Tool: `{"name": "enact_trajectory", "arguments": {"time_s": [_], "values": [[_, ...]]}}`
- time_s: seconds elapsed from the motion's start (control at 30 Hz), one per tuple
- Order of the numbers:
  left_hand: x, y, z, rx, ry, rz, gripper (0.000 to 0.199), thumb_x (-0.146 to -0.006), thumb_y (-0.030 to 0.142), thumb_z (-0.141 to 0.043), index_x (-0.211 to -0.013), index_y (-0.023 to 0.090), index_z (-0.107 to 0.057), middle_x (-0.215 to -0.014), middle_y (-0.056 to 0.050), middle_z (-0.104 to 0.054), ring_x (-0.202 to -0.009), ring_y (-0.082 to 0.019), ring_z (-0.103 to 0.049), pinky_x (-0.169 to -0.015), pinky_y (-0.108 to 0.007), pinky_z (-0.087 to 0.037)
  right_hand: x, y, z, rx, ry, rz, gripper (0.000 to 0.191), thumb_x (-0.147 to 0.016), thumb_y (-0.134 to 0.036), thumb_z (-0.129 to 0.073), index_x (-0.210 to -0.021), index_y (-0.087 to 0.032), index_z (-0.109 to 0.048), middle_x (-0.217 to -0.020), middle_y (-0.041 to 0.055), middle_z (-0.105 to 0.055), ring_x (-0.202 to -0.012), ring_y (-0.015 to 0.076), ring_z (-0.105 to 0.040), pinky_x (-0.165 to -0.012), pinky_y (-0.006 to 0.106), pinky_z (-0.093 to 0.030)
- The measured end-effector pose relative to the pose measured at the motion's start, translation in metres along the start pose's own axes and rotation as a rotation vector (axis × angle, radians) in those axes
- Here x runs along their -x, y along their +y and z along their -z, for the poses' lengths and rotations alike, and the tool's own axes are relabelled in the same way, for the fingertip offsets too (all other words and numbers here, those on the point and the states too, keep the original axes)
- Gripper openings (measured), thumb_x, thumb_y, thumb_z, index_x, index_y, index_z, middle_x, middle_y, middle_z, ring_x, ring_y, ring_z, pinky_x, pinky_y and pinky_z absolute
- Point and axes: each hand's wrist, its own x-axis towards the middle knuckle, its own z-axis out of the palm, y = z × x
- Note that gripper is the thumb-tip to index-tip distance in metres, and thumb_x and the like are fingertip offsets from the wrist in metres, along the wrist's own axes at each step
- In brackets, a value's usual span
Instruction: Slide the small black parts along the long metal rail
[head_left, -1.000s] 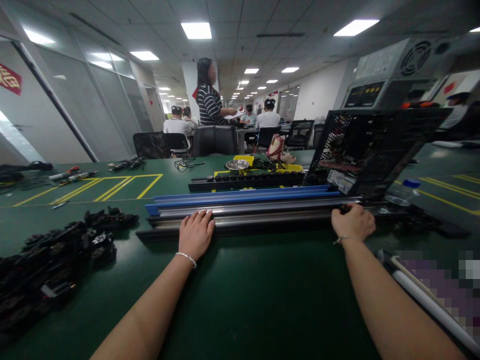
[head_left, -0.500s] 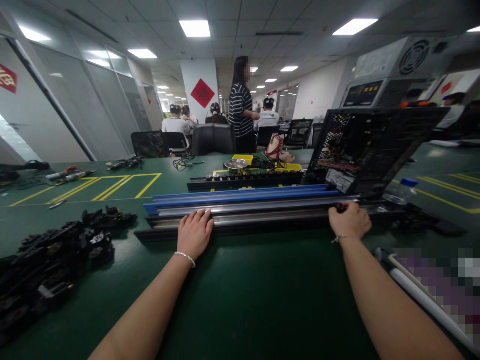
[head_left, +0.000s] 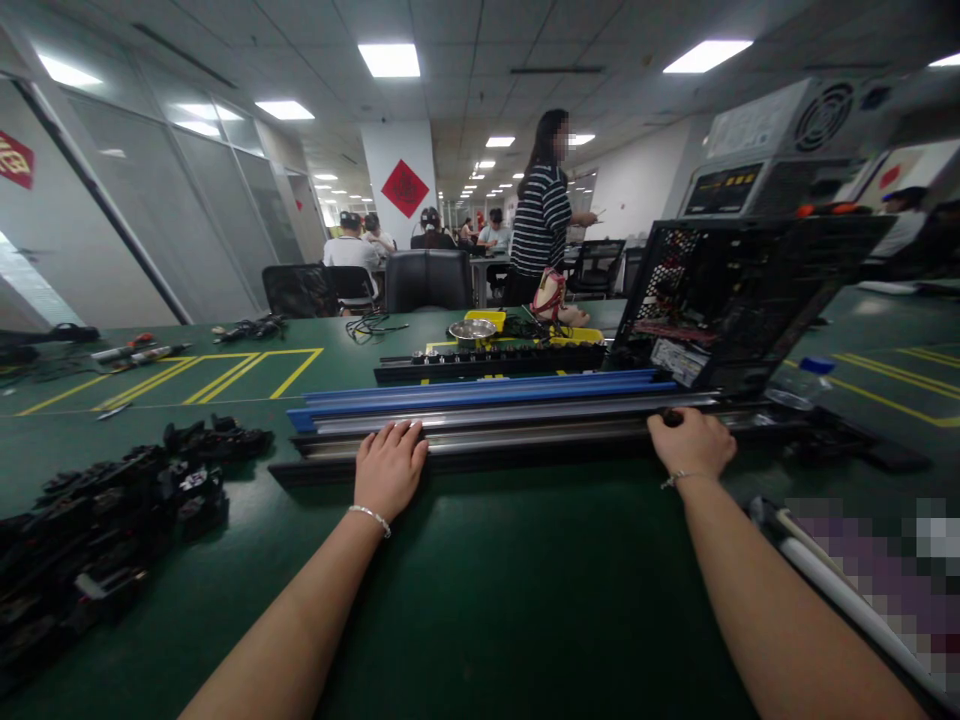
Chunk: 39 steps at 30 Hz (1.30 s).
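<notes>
A long black metal rail [head_left: 480, 457] with a shiny groove lies across the green table in front of me. My left hand [head_left: 390, 465] rests on its left part, fingers laid over the top. Near the right end my right hand [head_left: 694, 440] is closed on a small black part [head_left: 673, 417] at the rail; the fingers hide most of it. Directly behind are a silver-topped rail [head_left: 480, 412] and a blue rail [head_left: 480, 388], parallel to the black one.
An open computer case [head_left: 712, 300] stands behind the right end, beside a clear bottle with a blue cap [head_left: 814, 368]. Black parts [head_left: 112, 530] are heaped at left. Farther back are a black strip with small parts [head_left: 487, 360] and a metal bowl [head_left: 472, 329]. A person in stripes [head_left: 541, 215] stands beyond.
My right hand has shifted slightly left along the rail with the small black part. My left hand has stayed in place. The person in stripes has moved right.
</notes>
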Motion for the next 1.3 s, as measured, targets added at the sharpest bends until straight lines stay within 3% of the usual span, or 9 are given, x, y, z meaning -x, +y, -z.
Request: {"name": "enact_trajectory", "arguments": {"time_s": [0.83,1.1,1.3], "values": [[-0.001,0.001,0.002,0.013,-0.021,0.018,0.042,-0.091,0.041,-0.028,-0.125,0.028,-0.05,-0.127,-0.004,-0.054,-0.122,-0.023,-0.041,-0.101,-0.042,-0.027,0.0,-0.006,-0.002,-0.037,-0.121,0.118,0.037,-0.069,-0.046,-0.044,-0.087,-0.017,-0.059,-0.092,0.0092,-0.055,-0.09,0.0254,-0.049,-0.096,0.054,-0.023],[-0.001,0.0,0.002,0.018,-0.014,0.012,0.042,-0.091,0.041,-0.029,-0.125,0.028,-0.05,-0.127,-0.003,-0.054,-0.122,-0.022,-0.041,-0.101,-0.041,-0.027,0.004,-0.01,-0.002,-0.048,-0.102,0.182,0.033,-0.069,-0.045,-0.045,-0.085,-0.019,-0.058,-0.089,0.0068,-0.055,-0.086,0.0231,-0.05,-0.097,0.051,-0.024],[-0.001,-0.002,0.001,0.019,-0.011,0.005,0.043,-0.091,0.042,-0.028,-0.125,0.027,-0.049,-0.127,-0.003,-0.054,-0.122,-0.023,-0.04,-0.101,-0.041,-0.027,0.006,-0.012,-0.001,-0.058,-0.065,0.239,0.029,-0.069,-0.041,-0.047,-0.085,-0.018,-0.057,-0.087,0.0075,-0.056,-0.085,0.0233,-0.051,-0.086,0.041,-0.036]]}}
